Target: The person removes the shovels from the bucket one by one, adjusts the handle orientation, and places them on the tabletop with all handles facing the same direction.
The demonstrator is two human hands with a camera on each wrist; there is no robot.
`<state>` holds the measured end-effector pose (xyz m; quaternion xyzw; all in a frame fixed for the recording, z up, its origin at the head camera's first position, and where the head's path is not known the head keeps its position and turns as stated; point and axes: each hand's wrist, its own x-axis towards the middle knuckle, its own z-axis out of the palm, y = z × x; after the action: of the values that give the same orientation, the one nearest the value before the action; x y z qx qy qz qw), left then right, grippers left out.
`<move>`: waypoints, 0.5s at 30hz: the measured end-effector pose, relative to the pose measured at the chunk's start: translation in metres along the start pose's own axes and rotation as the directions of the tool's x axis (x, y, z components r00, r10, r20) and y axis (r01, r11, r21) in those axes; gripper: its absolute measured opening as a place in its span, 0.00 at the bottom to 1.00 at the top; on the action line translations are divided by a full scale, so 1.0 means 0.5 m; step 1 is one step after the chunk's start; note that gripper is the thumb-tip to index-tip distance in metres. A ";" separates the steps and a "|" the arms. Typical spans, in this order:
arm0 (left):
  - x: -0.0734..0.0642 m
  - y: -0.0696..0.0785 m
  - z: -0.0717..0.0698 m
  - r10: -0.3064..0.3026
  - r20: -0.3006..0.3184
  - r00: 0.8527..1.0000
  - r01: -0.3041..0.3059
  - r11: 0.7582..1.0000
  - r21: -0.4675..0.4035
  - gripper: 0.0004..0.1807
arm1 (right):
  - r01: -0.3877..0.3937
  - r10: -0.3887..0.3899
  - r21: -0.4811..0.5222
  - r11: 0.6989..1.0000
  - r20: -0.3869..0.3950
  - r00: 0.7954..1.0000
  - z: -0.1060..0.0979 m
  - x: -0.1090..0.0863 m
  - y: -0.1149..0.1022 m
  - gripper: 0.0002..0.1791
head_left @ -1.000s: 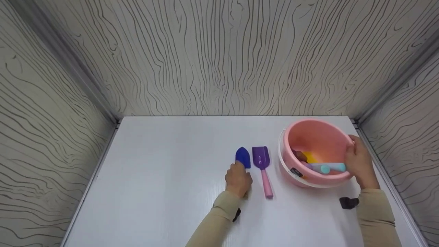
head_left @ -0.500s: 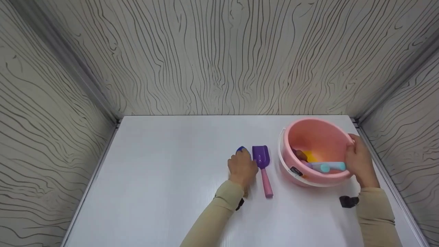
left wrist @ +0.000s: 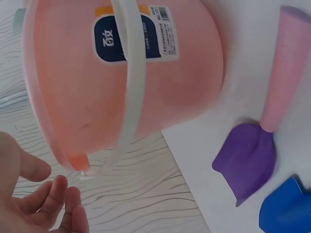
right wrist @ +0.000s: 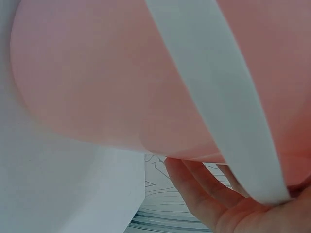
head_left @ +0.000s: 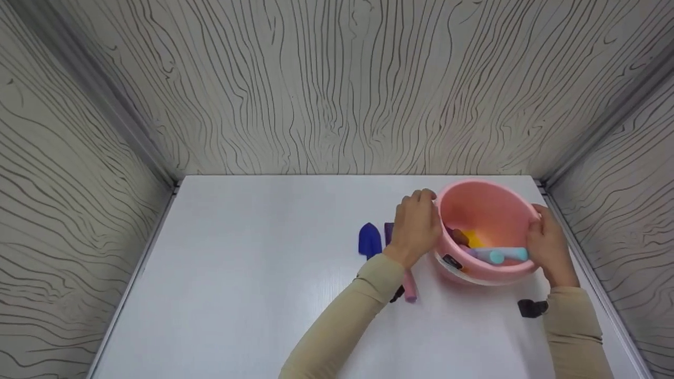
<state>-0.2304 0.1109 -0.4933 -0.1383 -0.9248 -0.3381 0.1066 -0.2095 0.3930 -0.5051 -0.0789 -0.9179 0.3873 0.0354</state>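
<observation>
A pink bucket [head_left: 487,210] with a white handle [left wrist: 136,82] stands at the right of the table, holding turquoise-tipped tools [head_left: 497,256] and a yellow piece [head_left: 472,239]. My right hand [head_left: 549,245] grips its right rim, fingers against the outer wall in the right wrist view. My left hand [head_left: 416,223] is at the left rim; the left wrist view shows its fingers [left wrist: 58,194] apart from the rim, with nothing between them. Partly under my left arm lies a purple scoop [left wrist: 250,155] with a pink handle. Beside it lies a blue trowel [head_left: 369,239], its handle hidden by my sleeve.
The white table [head_left: 237,263] stretches away to the left. Wood-patterned panels [head_left: 337,89] enclose it at the back and both sides. A black wrist-camera piece [head_left: 532,308] sticks out beside my right sleeve.
My left hand has let go of the blue trowel, leaving it on the table, and moved right and away from me to the bucket's left rim. My right hand has stayed on the bucket.
</observation>
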 end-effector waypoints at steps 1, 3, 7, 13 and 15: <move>0.003 0.011 0.002 0.021 0.019 1.000 -0.021 1.000 -0.012 0.17 | -0.001 0.001 0.002 1.000 -0.001 1.000 -0.001 0.000 -0.001 0.31; 0.007 0.030 0.005 0.063 0.055 0.997 -0.063 0.998 -0.002 0.19 | -0.002 0.002 0.002 1.000 -0.004 1.000 -0.004 0.000 -0.002 0.31; 0.019 0.060 0.019 0.164 0.116 0.980 -0.183 0.966 0.184 0.18 | -0.012 0.012 0.003 1.000 -0.012 1.000 -0.005 0.000 -0.003 0.31; 0.029 0.082 0.045 0.222 0.204 0.953 -0.282 0.895 0.346 0.15 | -0.003 0.003 0.004 1.000 -0.016 1.000 0.003 -0.003 -0.001 0.31; 0.032 0.087 0.053 0.210 0.233 0.950 -0.279 0.903 0.325 0.15 | 0.011 -0.011 0.002 1.000 -0.025 1.000 0.001 -0.003 -0.002 0.30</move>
<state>-0.2338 0.1630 -0.4824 -0.2640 -0.9515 -0.1348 0.0818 -0.2084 0.3915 -0.5048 -0.0785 -0.9174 0.3870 0.0490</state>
